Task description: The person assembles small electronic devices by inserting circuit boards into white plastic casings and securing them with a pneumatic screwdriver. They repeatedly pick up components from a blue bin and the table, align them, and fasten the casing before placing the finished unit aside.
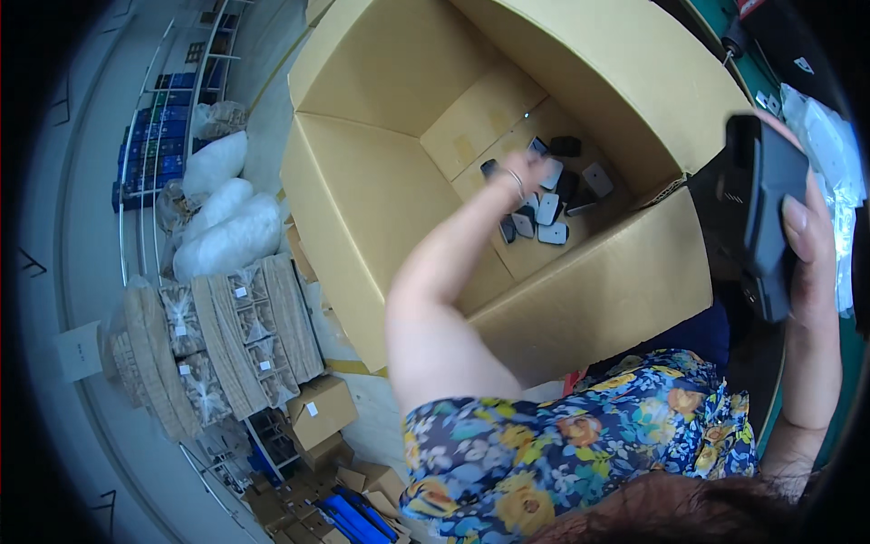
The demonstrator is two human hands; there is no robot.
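Cardboard box (580, 299) holds small dark parts (548, 213) at its bottom; the left hand (524, 170) reaches among them, its grip hidden; the right hand (802, 240) clamps a black stack (757, 213); best pinch one part cleanly.

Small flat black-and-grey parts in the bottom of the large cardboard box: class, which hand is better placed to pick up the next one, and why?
The left hand: it reaches down among the small flat black-and-grey parts. The right hand is outside the large cardboard box, already holding a dark flat plastic piece.
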